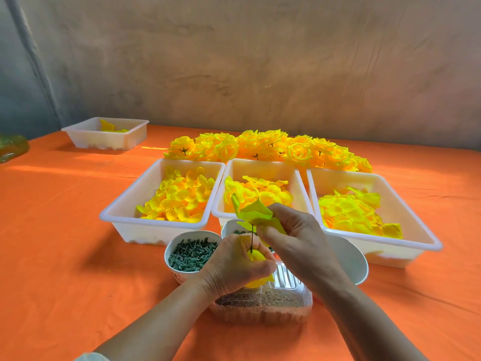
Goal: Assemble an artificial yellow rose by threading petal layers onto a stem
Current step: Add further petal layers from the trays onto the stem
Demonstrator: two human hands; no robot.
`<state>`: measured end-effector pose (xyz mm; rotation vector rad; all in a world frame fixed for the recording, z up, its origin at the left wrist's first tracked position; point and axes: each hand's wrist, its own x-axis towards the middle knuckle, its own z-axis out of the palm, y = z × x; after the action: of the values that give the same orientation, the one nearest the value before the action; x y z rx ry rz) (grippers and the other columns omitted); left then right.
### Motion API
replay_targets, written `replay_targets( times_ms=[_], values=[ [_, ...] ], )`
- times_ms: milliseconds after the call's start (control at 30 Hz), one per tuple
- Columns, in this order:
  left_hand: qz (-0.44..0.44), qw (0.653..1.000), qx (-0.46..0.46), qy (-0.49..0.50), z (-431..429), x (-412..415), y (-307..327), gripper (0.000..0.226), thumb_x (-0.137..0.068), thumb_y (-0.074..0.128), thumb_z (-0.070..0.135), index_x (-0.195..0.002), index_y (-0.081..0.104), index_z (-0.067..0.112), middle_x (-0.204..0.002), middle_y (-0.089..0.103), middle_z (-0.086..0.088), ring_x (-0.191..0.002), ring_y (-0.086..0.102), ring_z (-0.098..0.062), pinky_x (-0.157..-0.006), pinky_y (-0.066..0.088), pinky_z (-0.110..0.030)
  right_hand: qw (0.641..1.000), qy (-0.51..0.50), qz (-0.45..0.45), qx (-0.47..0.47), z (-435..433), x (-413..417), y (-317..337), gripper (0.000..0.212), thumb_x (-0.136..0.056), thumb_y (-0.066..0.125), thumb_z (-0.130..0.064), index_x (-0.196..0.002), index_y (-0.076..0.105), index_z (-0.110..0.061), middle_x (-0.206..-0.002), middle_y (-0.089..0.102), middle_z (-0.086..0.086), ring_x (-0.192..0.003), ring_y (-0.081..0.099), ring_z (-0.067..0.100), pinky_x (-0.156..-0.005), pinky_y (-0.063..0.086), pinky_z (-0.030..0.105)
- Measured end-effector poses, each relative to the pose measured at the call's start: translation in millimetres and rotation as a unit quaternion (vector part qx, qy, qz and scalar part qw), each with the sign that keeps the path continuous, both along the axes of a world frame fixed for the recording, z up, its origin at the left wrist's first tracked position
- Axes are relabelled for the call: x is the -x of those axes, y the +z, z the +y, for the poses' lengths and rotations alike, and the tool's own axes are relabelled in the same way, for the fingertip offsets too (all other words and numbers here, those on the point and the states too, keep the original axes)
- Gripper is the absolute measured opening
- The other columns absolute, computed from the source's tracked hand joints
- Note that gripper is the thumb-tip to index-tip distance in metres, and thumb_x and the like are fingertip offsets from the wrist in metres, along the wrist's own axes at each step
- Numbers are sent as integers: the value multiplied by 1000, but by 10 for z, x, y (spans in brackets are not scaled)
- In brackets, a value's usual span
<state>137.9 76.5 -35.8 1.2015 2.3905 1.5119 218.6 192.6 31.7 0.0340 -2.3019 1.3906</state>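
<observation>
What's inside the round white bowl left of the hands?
It holds a heap of dark green plastic pegs; the left hand covers the round white bowl's right edge.

left hand (235,267) grips yellow bud (256,256), thin stem (252,238) poking up — right hand (291,230) pinches petal layer (253,213) on it
</observation>
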Motion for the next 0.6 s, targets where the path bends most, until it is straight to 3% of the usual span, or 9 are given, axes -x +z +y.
replay_targets(
  times_ms=[67, 133, 200, 267, 300, 400, 600],
  values=[
    [15, 1000, -1, 5, 1, 11, -17, 11, -67, 68, 41, -59, 62, 41, -50, 51, 17, -51, 39, -1, -53, 34, -18, 997, -24, 42, -68, -4, -16, -9, 29, -84, 65, -5, -79, 69, -33, -68, 58, -12, -64, 51, 6, -61, 42, 25],
    [39, 999, -10, 10, 7, 17, -28, 7, -67, 66, 41, -66, 61, 36, -51, 50, 11, -52, 37, -3, -51, 31, -16, 979, -40, 88, -177, -13, -44, -7, 25, -81, 65, -7, -94, 73, -27, -83, 65, -5, -81, 59, 15, -69, 48, 31],
    [51, 998, -18, 13, 18, 14, -27, 10, -68, 64, 41, -75, 61, 34, -58, 56, 3, -55, 40, -5, -50, 36, -22, 944, -50, 131, -298, 8, -58, -24, 31, -75, 67, -8, -103, 71, -19, -84, 63, 1, -82, 57, 24, -65, 50, 34],
    [48, 999, -13, 22, 23, 13, -21, 10, -66, 62, 44, -75, 60, 45, -60, 58, 8, -53, 44, -4, -49, 37, -18, 911, -55, 159, -376, 44, -62, -61, 37, -71, 70, -5, -107, 70, -15, -80, 60, 4, -77, 53, 27, -60, 48, 35],
    [42, 999, -10, 28, 24, 14, -23, 13, -64, 62, 45, -77, 60, 44, -60, 58, 8, -53, 45, -4, -49, 39, -19, 902, -57, 167, -395, 58, -64, -79, 40, -70, 71, -3, -109, 69, -14, -79, 58, 5, -76, 52, 27, -59, 47, 35],
    [16, 999, -2, 32, 31, 36, -42, 28, -66, 67, 39, -91, 60, 31, -72, 65, -2, -63, 58, -17, -60, 51, -40, 887, -66, 189, -417, 98, -68, -151, 50, -69, 71, 0, -116, 64, -13, -80, 57, 5, -77, 51, 26, -63, 45, 35],
    [-25, 999, -20, 4, 40, 39, -40, 25, -69, 70, 35, -88, 62, 21, -77, 68, -4, -72, 63, -20, -70, 53, -48, 873, -67, 248, -414, 111, -69, -289, 41, -82, 66, 0, -118, 56, -18, -82, 61, 7, -79, 55, 30, -68, 49, 39]
  ],
)
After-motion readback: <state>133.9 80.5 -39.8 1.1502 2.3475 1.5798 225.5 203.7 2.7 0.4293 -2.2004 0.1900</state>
